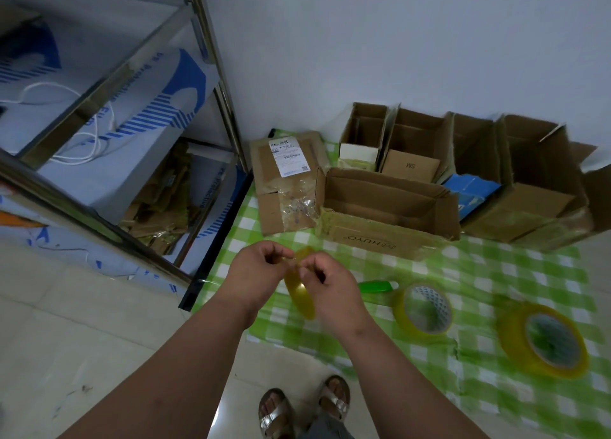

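Shelf (109,190): hems the left; open room lies to the right
Cloth (479,263): on the floor, free patch before the open box (386,207)
Tape roll (299,293): in the air above the cloth's near edge, between both hands
Left hand (254,270): grip pinches at the roll's top, seemingly hunting the tape end
Right hand (330,283): grip curled on the roll; next, likely peel the end free

A green checked cloth (479,273) covers the tiled floor (82,323); on it sit open cardboard boxes (386,214), two tape rolls (401,311) and a green tool (375,287).
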Demonstrator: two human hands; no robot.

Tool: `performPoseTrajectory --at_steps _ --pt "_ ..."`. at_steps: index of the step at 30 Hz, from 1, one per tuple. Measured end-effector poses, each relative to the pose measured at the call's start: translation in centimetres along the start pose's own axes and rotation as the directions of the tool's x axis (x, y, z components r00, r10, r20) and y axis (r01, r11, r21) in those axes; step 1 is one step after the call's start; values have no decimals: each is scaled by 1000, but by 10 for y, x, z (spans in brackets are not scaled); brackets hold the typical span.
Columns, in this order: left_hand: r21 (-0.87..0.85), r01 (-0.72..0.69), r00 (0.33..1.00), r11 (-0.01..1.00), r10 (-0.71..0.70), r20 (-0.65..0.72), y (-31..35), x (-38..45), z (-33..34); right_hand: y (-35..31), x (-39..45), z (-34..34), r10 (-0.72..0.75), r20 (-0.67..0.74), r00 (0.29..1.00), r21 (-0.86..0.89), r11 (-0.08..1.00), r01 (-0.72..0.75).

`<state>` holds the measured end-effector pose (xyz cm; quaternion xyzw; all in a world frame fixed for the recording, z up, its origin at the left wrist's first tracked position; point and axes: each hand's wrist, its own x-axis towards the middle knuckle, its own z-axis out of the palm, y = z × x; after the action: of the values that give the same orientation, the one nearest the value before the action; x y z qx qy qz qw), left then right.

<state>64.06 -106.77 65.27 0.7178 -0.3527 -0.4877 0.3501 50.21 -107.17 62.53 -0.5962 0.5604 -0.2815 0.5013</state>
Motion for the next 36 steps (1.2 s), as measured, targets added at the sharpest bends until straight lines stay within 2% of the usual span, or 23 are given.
performPoseTrajectory --at_steps 5,7,10,13,15,18,20,24,26,29,31,33,36 --pt "77 -39 997 996 44 -57 11 2 9 3 13 -8 71 1 997 -42 997 -71" --pt "77 -6 999 997 9 -44 16 5 11 2 17 -9 63 2 998 -61 996 -63" --pt "-58 96 995 994 -96 7 20 9 11 -1 23 -12 33 2 999 -84 996 -33" --pt "-182 191 982 965 -189 31 21 14 10 -1 30 -21 50 78 996 11 999 -51" --pt "-219 224 974 950 -227 11 17 17 12 0 33 -27 3 104 995 -120 993 9" --pt "-231 231 961 945 -258 -96 10 25 14 9 38 -36 -111 66 992 -471 873 129" --pt "-191 236 955 953 -264 -134 5 34 11 19 40 -41 -122 74 990 -614 776 142" --pt "-139 277 951 951 -292 -104 -6 65 7 43 42 -47 -11 126 992 -823 557 110" --pt "-108 301 946 947 -311 -89 -9 84 6 54 39 -48 91 97 991 -861 507 37" --pt "-62 323 941 944 -327 -86 -11 112 5 57 41 -40 132 -4 991 -844 532 -74" --pt "-67 335 935 940 -341 -95 -13 130 3 51 46 -26 25 -143 989 -800 586 -130" --pt "-82 365 922 927 -372 -105 -15 147 2 41 56 -10 -128 -263 956 -741 662 -115" --pt "-150 448 882 882 -462 -86 -16 167 -1 33 74 9 -136 -236 962 -700 711 -71"
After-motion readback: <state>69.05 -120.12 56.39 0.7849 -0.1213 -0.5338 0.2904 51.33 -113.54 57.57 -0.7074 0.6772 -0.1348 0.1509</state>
